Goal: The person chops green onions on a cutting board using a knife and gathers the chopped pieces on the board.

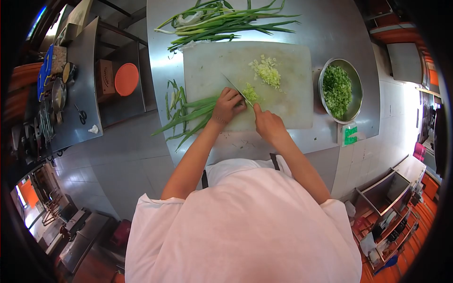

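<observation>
My left hand (pixel 229 105) is closed over a bunch of green onions (pixel 198 111), whose green ends trail off the left side of the white cutting board (pixel 207 66). Held in my right hand (pixel 268 123) is a knife (pixel 239 91), its blade slanting up and left beside my left fingers. Finely chopped pale green onion (pixel 250 93) lies right against the blade. A larger pile of chopped green onion (pixel 266 72) sits farther up the board. The cut ends under my left fingers are mostly hidden.
Whole green onions (pixel 226 23) lie along the far side of the steel table (pixel 325 28). Loose green scraps (pixel 175 106) are left of the board. A metal bowl (pixel 357 94) of chopped greens stands right, near a green-and-white packet (pixel 350 134). Scissors (pixel 81 114) rest on a left counter.
</observation>
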Tool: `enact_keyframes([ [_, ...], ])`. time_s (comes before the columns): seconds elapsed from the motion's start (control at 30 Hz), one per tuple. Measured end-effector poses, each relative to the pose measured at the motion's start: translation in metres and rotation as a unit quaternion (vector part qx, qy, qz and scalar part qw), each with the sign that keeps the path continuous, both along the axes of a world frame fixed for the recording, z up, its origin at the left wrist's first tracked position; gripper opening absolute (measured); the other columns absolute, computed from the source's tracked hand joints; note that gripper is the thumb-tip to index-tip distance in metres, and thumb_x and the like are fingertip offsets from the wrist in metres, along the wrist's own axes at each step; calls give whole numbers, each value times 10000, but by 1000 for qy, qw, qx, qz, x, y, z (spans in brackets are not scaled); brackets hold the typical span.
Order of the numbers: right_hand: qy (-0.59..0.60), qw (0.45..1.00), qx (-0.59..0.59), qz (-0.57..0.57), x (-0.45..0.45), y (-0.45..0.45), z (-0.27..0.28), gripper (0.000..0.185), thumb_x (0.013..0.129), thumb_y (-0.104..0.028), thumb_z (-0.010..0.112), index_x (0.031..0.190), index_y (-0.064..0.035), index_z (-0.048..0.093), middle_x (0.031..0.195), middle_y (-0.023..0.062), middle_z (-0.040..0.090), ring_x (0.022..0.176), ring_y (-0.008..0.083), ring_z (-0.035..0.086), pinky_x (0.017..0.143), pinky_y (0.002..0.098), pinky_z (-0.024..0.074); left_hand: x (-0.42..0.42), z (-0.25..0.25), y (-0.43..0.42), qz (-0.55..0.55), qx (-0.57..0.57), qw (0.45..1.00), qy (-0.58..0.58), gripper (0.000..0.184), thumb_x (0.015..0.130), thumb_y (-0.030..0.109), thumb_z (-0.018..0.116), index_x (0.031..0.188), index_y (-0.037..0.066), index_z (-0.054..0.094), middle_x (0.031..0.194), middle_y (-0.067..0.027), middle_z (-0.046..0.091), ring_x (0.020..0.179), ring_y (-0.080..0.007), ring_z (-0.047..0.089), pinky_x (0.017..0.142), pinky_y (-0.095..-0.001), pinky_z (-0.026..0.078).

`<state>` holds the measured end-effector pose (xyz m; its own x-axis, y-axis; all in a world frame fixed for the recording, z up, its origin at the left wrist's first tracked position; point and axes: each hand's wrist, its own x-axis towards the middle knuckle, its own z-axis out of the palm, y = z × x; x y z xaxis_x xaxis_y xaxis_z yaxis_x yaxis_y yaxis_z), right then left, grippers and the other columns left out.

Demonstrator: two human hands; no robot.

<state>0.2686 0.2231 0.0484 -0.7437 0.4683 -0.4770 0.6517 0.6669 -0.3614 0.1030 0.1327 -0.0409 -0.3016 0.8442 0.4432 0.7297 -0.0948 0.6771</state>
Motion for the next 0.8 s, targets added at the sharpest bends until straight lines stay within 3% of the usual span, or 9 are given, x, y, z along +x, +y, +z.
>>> enact_keyframes([
  [0.17, 34, 999, -19, -18, -31, 10, -27, 289, 958, -90, 477, 1239, -28, 464, 867, 286, 713, 835, 485, 712, 756, 576, 565, -1, 5, 5, 12, 19, 1000, 6, 278, 647, 33, 807, 897, 57, 688, 997, -69, 657, 953, -300, 595, 823, -401, 529],
  [0.3, -7, 1000, -4, -19, -7, 2, 7, 222, 973, -104, 460, 1187, -44, 475, 871, 284, 713, 836, 480, 713, 749, 576, 563, 1, 5, 2, 13, 4, 1000, 3, 275, 647, 43, 809, 894, 58, 689, 987, -66, 659, 954, -299, 599, 827, -402, 533],
  [0.47, 12, 1000, -2, -14, -28, 4, -24, 237, 978, -105, 458, 1207, -41, 458, 901, 287, 713, 852, 474, 714, 752, 569, 564, 3, 6, 3, 12, 7, 1000, -1, 256, 653, 40, 800, 881, 62, 685, 979, -66, 652, 947, -297, 597, 824, -400, 530],
  [0.67, -33, 999, -5, 0, -2, 2, 15, 205, 984, -101, 448, 1177, -35, 464, 864, 280, 712, 829, 470, 712, 735, 567, 561, 0, 8, 5, 15, 11, 1000, -3, 238, 662, 29, 788, 871, 59, 679, 971, -68, 650, 942, -299, 596, 819, -404, 527],
  [0.8, 31, 999, -17, -26, -24, 4, -27, 229, 981, -103, 447, 1199, -35, 464, 875, 288, 709, 842, 478, 712, 742, 567, 562, 1, 7, 3, 15, 3, 1000, 0, 231, 666, 16, 781, 868, 56, 676, 962, -70, 649, 931, -302, 595, 817, -402, 527],
])
